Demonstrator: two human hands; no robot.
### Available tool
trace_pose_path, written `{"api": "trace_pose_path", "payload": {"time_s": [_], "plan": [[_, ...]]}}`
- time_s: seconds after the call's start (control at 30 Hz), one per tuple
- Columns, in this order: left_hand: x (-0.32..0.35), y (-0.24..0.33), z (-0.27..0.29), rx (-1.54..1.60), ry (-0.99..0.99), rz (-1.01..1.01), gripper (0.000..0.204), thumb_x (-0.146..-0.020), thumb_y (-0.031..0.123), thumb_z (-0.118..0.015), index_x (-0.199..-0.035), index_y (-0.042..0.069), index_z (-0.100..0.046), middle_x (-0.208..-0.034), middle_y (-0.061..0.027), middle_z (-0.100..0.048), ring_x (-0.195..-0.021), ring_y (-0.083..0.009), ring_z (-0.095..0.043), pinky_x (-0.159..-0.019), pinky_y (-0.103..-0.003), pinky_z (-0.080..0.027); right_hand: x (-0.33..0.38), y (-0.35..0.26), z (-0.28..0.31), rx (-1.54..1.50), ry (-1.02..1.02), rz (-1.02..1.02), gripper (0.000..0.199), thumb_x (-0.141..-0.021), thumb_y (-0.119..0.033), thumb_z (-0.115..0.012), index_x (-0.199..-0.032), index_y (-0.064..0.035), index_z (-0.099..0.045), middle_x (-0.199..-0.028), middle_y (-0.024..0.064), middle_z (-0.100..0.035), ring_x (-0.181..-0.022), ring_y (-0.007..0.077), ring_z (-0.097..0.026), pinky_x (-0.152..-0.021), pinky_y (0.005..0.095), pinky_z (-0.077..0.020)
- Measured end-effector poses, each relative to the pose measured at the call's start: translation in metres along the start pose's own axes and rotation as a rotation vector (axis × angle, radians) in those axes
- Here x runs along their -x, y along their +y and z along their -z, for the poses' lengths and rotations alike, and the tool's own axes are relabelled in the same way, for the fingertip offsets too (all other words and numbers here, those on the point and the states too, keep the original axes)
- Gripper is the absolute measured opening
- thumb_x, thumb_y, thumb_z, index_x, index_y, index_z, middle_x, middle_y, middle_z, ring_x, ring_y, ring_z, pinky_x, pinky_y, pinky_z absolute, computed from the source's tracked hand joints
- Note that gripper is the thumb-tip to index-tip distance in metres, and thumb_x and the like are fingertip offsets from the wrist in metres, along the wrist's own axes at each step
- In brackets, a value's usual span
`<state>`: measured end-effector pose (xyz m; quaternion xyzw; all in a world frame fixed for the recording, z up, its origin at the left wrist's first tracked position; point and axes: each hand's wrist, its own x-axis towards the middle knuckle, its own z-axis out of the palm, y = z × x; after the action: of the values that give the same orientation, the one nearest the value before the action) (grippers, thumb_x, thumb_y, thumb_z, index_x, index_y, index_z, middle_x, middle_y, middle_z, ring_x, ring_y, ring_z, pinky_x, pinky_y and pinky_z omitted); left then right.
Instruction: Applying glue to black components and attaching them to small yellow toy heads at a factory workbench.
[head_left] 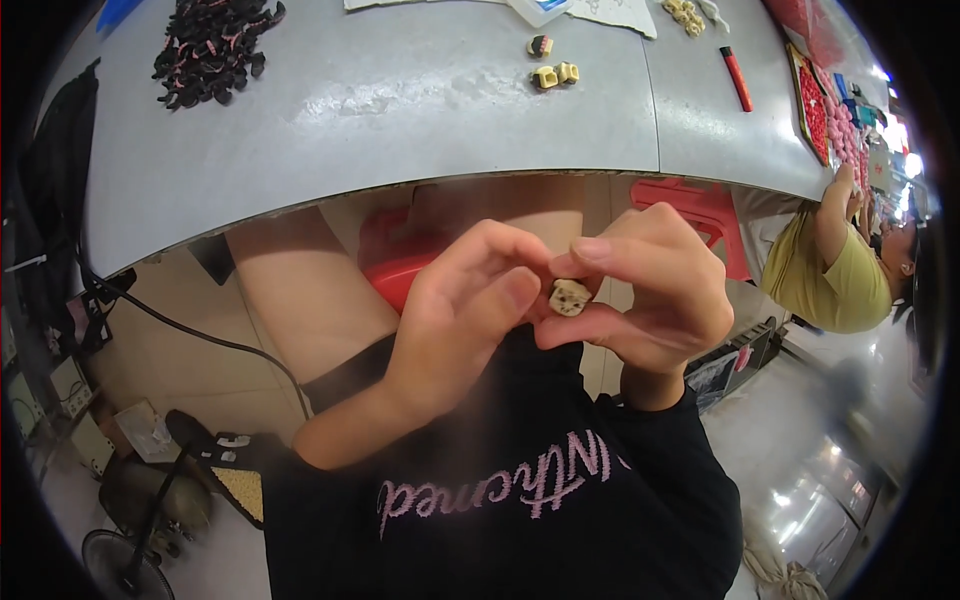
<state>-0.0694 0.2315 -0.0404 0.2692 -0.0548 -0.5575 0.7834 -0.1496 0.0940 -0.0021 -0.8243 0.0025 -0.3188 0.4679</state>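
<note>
My right hand (650, 290) pinches a small cream-coloured piece with dark spots (570, 297) between thumb and forefinger, close above my lap. My left hand (465, 310) is right beside it, fingers curled, with fingertips touching the same piece. Both hands are held below the near edge of the grey table (400, 130).
On the table lie a heap of black and pink small parts (212, 45), three small cream pieces (553, 70), a red marker (737, 78) and trays of red and pink items (825, 115). Another person in a yellow-green shirt (835, 275) works at the right. A red stool (395, 265) is under me.
</note>
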Motion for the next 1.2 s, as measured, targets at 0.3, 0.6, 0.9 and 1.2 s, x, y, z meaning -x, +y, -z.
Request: {"api": "trace_pose_path", "payload": {"time_s": [0.3, 0.6, 0.9, 1.2], "plan": [[-0.004, 0.003, 0.017, 0.218, -0.197, 0.221, 0.03, -0.089, 0.021, -0.062, -0.108, -0.001, -0.054, -0.101, -0.0064, -0.059, -0.092, -0.0114, -0.055, -0.081, -0.026, -0.046, -0.005, 0.014, 0.002, 0.116, -0.089, 0.205, 0.052, -0.057, -0.037, -0.079, -0.089, -0.0033, -0.056, -0.073, 0.0074, -0.068, -0.053, 0.0107, -0.045, -0.053, 0.0241, -0.0292], [-0.005, -0.004, 0.021, 0.189, -0.26, 0.149, 0.029, -0.088, 0.022, -0.063, -0.106, 0.001, -0.056, -0.108, -0.0076, -0.059, -0.096, -0.0117, -0.055, -0.08, -0.024, -0.046, -0.002, 0.014, -0.001, 0.129, -0.115, 0.145, 0.055, -0.062, -0.043, -0.074, -0.093, -0.0048, -0.049, -0.075, 0.0054, -0.069, -0.058, 0.0109, -0.04, -0.053, 0.0244, -0.0289], [-0.005, -0.008, 0.018, 0.141, -0.29, 0.092, 0.028, -0.083, 0.019, -0.07, -0.1, 0.001, -0.058, -0.09, -0.002, -0.053, -0.084, -0.0088, -0.049, -0.074, -0.022, -0.04, 0.003, 0.012, -0.001, 0.031, -0.145, 0.121, 0.053, -0.066, -0.041, -0.074, -0.099, -0.0086, -0.048, -0.077, 0.0047, -0.07, -0.062, 0.011, -0.037, -0.056, 0.0257, -0.0272], [-0.006, -0.009, 0.016, -0.043, -0.358, -0.112, 0.027, -0.083, 0.017, -0.068, -0.102, 0.0, -0.06, -0.092, -0.005, -0.055, -0.085, -0.0127, -0.049, -0.075, -0.025, -0.04, 0.01, 0.009, -0.005, -0.089, -0.08, 0.081, 0.054, -0.067, -0.037, -0.075, -0.105, -0.0101, -0.049, -0.08, 0.0026, -0.07, -0.061, 0.0107, -0.037, -0.056, 0.0264, -0.0266]]}}
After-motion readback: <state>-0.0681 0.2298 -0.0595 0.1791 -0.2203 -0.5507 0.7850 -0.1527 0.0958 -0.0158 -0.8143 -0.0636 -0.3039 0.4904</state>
